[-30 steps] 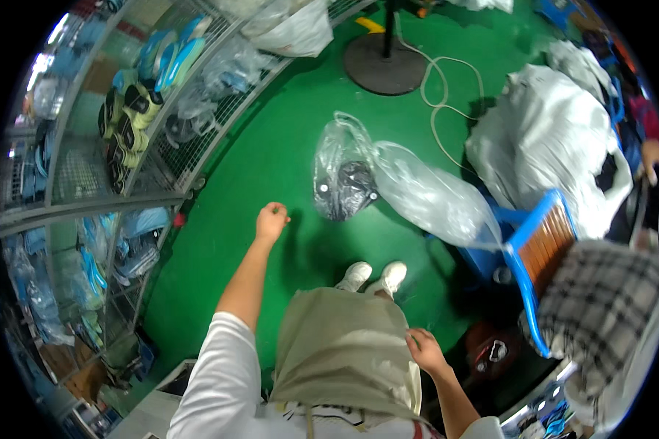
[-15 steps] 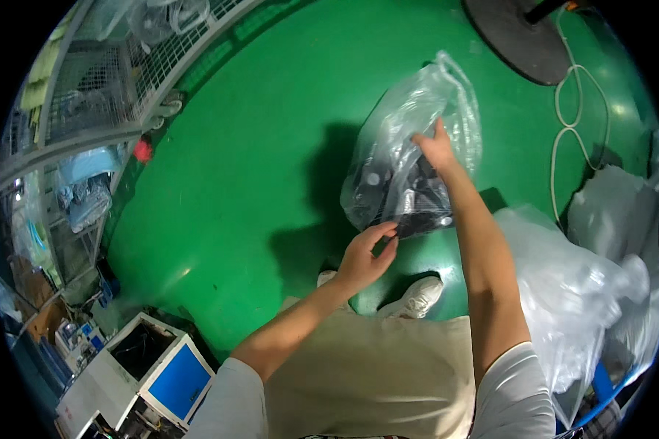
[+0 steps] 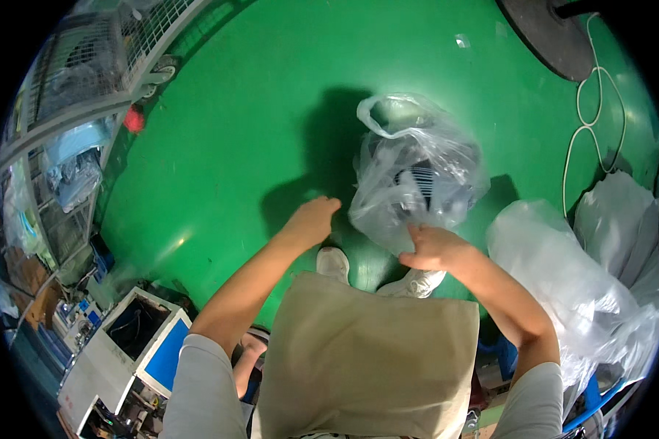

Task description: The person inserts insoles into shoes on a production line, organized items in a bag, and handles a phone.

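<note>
A clear plastic bag (image 3: 377,172) with dark and striped contents, hard to make out, is in front of my shoes. One rim or handle of it loops up at the far side. My right hand (image 3: 439,249) is at its near side, with thumb and finger around a bit of the loose film. To the left of the bag is my left hand (image 3: 315,221), its fingers curled together and apart from the film. Nothing shows in that hand.
Large translucent plastic bags (image 3: 564,278) are heaped at the right, beside a pale looped cable (image 3: 582,128). A round dark base (image 3: 553,44) is at the far right. A wire-mesh cart (image 3: 88,110) and a white-and-blue machine (image 3: 143,336) line the left. Another person's bare leg (image 3: 250,351) shows behind my left arm.
The bag's loose top has swung from the far right toward the left and me. My right hand has come nearer along it, and my left hand has drawn away leftward, its fingers now curled.
</note>
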A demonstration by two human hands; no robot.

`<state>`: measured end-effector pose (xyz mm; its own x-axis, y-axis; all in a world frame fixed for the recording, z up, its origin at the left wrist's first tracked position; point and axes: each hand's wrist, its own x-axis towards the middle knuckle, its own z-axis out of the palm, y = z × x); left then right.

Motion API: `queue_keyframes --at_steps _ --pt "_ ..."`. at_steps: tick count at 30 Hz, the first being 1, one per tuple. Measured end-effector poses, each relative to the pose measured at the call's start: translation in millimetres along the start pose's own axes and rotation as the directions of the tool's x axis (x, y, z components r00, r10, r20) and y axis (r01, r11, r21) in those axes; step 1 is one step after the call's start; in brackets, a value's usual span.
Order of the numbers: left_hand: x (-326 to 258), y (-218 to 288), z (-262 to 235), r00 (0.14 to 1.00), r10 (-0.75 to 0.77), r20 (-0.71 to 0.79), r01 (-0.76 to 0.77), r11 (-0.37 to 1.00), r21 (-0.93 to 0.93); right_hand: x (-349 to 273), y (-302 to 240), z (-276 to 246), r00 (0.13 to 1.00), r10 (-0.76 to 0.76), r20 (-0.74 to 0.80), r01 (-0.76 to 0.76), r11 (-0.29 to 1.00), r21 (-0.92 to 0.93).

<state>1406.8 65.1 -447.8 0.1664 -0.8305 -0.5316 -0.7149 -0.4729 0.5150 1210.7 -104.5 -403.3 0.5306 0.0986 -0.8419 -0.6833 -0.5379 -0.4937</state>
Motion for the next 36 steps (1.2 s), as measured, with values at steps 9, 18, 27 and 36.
queue_keyframes --at_steps 9,18,27,36 --pt "45 95 -35 0.822 0.504 -0.264 -0.567 0.760 -0.318 -35 -21 77 0.974 -0.209 -0.088 0.225 0.935 0.273" --pt "48 53 39 0.975 -0.099 0.198 -0.038 0.806 0.591 -43 4 124 0.912 0.408 -0.034 -0.371 0.859 0.354" --pt "15 66 -50 0.926 0.049 0.374 -0.326 0.602 0.729 -5 -47 56 0.232 -0.340 -0.911 0.642 0.758 -0.119" --pt "5 51 -80 0.929 0.034 0.368 -0.345 0.437 0.830 32 9 2 0.740 0.465 -0.486 -0.271 0.867 0.418"
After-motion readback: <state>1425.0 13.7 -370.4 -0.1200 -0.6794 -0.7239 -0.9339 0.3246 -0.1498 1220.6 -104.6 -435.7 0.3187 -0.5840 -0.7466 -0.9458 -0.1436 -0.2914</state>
